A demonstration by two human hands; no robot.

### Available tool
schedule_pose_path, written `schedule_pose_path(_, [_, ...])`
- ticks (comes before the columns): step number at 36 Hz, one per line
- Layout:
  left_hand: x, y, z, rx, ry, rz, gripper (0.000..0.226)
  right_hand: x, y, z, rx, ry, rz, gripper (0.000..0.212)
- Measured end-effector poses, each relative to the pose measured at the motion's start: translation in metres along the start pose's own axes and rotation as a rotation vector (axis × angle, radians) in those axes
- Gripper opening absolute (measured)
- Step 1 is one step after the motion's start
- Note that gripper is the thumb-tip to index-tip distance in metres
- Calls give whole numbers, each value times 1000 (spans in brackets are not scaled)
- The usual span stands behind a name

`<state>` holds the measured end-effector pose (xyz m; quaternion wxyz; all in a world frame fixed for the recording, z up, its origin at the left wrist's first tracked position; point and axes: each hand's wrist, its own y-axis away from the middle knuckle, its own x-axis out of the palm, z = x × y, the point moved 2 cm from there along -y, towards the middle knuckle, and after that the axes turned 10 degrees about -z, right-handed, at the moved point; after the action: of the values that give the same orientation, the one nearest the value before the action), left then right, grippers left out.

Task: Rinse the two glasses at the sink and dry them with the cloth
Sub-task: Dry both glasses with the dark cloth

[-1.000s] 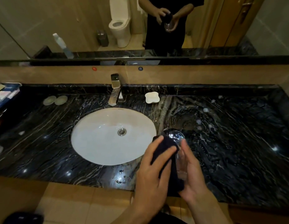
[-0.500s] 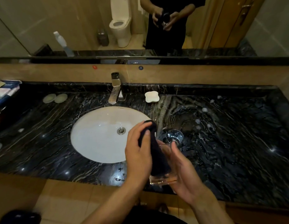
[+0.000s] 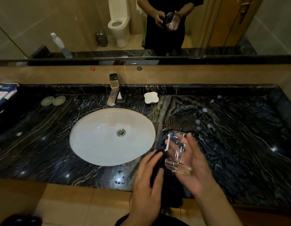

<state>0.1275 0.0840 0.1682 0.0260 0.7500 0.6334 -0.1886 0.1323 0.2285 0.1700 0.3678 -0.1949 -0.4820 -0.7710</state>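
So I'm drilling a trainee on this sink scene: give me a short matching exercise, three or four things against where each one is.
Things:
1. glass
2. cloth
3. soap dish
4. round pads

Places:
A. counter, far left of the tap
B. right hand
C. left hand
D. counter, right of the tap

Pairs: 1-B, 2-C, 3-D, 4-A

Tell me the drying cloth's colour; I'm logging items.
Dark, black or very deep navy; the cloth shows best in the head view.

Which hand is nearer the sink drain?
Left. The left hand holds the dark cloth just off the basin's near-right rim; the right hand, holding the glass, is farther right of the drain.
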Motion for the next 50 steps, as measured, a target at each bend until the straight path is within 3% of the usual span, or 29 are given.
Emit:
schedule_pose_path(3, [1,7,-4,-6,60,-104,38,3,0,-2,-37,113,35,72])
schedule_pose_path(5, [2,3,-14,33,77,-154,37,4,1,-7,-79,181,-8,71])
schedule_pose_path(12, [12,-26,-30,146,-47,-78,31,7,14,-19,-87,131,-64,50])
schedule_pose_path(19, [19,-63,-28,-21,-4,-92,20,4,15,-13,70,195,122,53])
schedule_pose_path(23, [22,-84,-15,-155,100,-124,22,4,13,-14,61,172,198,76])
schedule_pose_path(27, [23,-88,-10,-188,40,-134,17,3,6,-14,36,134,60,59])
schedule_pose_path(30, [23,-73,-14,-69,-70,-125,23,-3,1,-16,-4,107,-45,54])
schedule_pose_path(36, [24,-27,-10,44,-20,-41,51,-3,1,-16,-135,245,-44,65])
schedule_pose_path(39, [20,-14,-7,138,-40,-30,48,-3,-2,-15,-125,216,-87,61])
schedule_pose_path(42, [19,-1,-5,326,-163,-22,45,-5,-5,-19,-33,213,-116,74])
schedule_pose_path(45, [19,6,-1,485,-250,-37,48,-2,-4,-19,39,223,-25,49])
schedule_pose_path(48, [18,-2,-2,426,-219,-52,47,0,2,-18,25,295,68,55])
schedule_pose_path(50, [16,-12,-10,356,-159,-78,43,-2,3,-19,-8,318,116,75])
